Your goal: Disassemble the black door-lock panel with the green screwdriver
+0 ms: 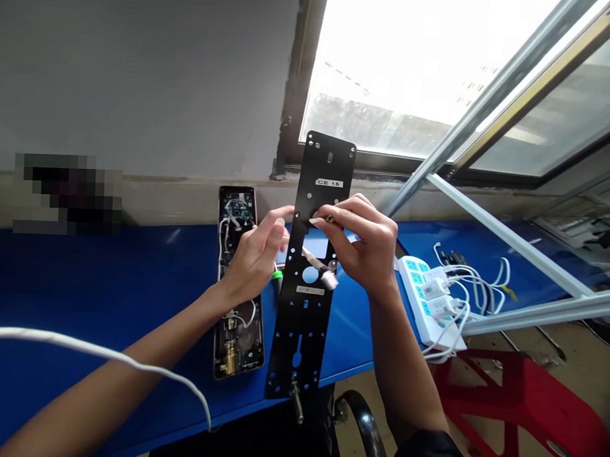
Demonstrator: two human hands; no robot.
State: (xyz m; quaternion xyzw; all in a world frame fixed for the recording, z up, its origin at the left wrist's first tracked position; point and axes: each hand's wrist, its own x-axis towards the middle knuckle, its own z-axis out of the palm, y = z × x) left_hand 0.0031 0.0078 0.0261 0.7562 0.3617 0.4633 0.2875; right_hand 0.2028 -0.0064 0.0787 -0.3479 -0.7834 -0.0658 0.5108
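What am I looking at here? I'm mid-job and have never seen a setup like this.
There is no machine: these are a person's two bare hands, seen in one picture from a camera worn on that person's head, looking forward and down. A long black plate with many holes stands upright between them. The left hand is at its left edge; how firmly it grips is unclear. The right hand is in front, with a small metal part between thumb and index finger. On the blue table lies an open case of electronics; to the right is a white power strip with chargers plugged in.
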